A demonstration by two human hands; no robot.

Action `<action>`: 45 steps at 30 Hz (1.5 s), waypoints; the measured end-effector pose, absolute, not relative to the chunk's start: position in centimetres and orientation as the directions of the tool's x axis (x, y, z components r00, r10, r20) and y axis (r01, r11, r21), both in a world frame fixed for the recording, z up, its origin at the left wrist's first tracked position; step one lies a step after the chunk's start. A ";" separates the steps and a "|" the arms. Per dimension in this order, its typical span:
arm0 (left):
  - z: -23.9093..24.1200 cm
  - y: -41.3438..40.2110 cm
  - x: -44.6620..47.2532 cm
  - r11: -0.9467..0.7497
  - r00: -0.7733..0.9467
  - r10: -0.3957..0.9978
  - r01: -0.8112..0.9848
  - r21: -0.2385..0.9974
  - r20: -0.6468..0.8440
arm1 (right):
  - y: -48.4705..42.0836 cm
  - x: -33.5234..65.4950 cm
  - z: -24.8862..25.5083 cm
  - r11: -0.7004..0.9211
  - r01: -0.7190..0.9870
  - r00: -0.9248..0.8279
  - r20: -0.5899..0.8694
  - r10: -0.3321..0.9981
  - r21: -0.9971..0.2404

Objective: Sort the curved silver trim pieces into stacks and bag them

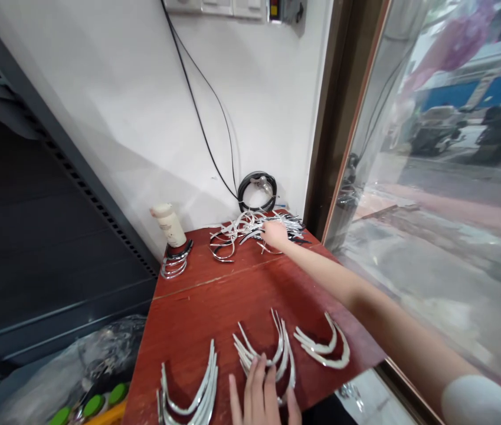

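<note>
My left hand [256, 392] lies with its fingers stretched and spread over the middle group of curved silvery strips [284, 348], which look like hairbands. A second group of these U-shaped strips [208, 386] sits to its left, and a smaller group [342, 354] to its right. At the back of the red tabletop [219, 301], my right hand [275, 234] is closed at a tangled pile of similar strips [244, 224], some black. Strips run in under its curled fingers; the fingertips are hidden.
A cream bottle [170, 226] stands at the back left, beside a small stack of black and silvery bands [174, 265]. A black cable coil [257, 192] leans on the white wall [144, 112]. Dark metal shelving [64, 159] borders the left, a glass pane [409, 195] the right.
</note>
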State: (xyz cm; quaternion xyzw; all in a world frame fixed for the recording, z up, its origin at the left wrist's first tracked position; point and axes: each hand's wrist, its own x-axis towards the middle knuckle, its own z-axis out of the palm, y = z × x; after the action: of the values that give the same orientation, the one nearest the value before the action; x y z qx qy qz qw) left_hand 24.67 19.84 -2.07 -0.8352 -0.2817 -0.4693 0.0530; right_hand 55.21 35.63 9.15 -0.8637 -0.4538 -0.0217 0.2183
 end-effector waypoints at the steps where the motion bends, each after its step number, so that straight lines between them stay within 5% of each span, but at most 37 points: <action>1: -2.2 19.9 24.8 -0.836 0.392 0.408 0.523 0.165 0.825 | 36.4 55.9 8.8 -0.525 0.774 0.615 0.220 0.757 -0.353; 5: -2.3 20.1 25.1 -0.837 0.377 0.388 0.527 0.150 0.841 | 37.7 56.6 7.8 -0.558 0.741 0.659 0.243 0.712 -0.373; 9: -2.1 19.9 24.9 -0.840 0.402 0.405 0.518 0.161 0.821 | 37.1 55.8 8.4 -0.409 0.819 0.558 0.391 0.732 -0.403; 15: -1.3 19.3 24.4 -0.837 0.461 0.481 0.494 0.235 0.746 | 31.5 52.9 7.3 0.088 0.934 0.059 0.393 0.918 -0.345; 20: -0.6 18.7 24.3 -0.823 0.488 0.529 0.495 0.279 0.695 | 25.6 50.8 5.1 0.384 0.834 -0.252 0.346 0.904 -0.397; 29: -0.1 19.0 23.7 -0.840 0.581 0.495 0.511 0.184 0.646 | 24.9 47.2 5.3 0.345 0.826 -0.259 0.242 0.935 -0.446; 35: 0.0 19.0 23.6 -0.842 0.595 0.476 0.521 0.141 0.648 | 23.6 45.4 6.3 0.468 0.749 -0.470 0.123 0.874 -0.469; 45: -1.6 19.2 24.4 -0.824 0.480 0.508 0.512 0.242 0.715 | 23.3 45.0 7.6 0.498 0.741 -0.530 0.065 0.846 -0.450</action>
State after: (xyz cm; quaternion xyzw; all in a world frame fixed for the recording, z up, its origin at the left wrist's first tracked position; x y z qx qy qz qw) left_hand 24.40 19.18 -1.59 -0.8602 -0.2962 -0.4151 0.0024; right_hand 44.96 23.25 7.59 -0.4644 -0.8542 0.1874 0.1398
